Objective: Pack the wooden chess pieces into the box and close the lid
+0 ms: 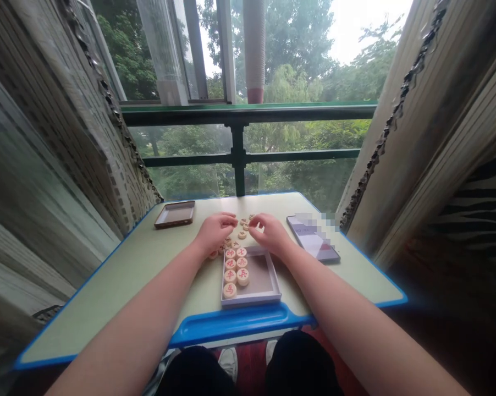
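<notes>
Two columns of round xiangqi pieces with red characters fill the left part of a shallow open box in front of me. Beyond the box, my left hand has its fingers curled together; what they hold, if anything, is hidden. Thumb and forefinger of my right hand close at the edge of a xiangqi piece. Several loose pieces lie between and behind my hands, one of them a piece lying face up. More pieces are partly covered below my left wrist.
A brown-edged box lid lies at the far left of the blue-edged table. To the right of my right hand is a phone. A blue pen groove runs along the near edge. Curtains and a window railing stand behind.
</notes>
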